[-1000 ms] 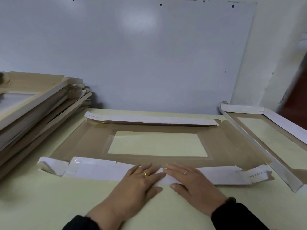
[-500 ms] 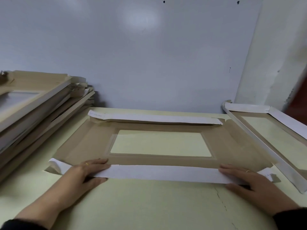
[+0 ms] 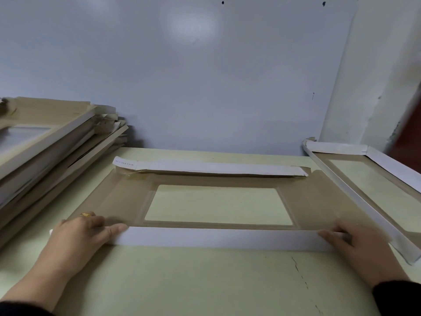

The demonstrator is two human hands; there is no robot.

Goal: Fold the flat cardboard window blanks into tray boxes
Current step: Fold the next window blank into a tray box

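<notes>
A flat cardboard window blank point(image 3: 319, 197) lies brown side up on the pale table point(image 3: 182, 281), with a rectangular window in its middle. Its white near flap point(image 3: 216, 239) stands raised along the front edge. My left hand point(image 3: 77, 233) holds the flap's left end, fingers curled over the top and thumb along the front. At the right end, my right hand point(image 3: 357, 242) grips the same flap. The far flap point(image 3: 216, 167) lies folded over, white side up.
A tall slanted stack of cardboard blanks point(image 3: 45, 151) fills the left side. A folded tray box point(image 3: 357, 199) sits at the right, close to my right hand. A grey-white board point(image 3: 182, 87) stands behind the table.
My hands slid apart from the middle of the near flap to its two ends. The flap, first flat and crumpled, now stands straight and raised.
</notes>
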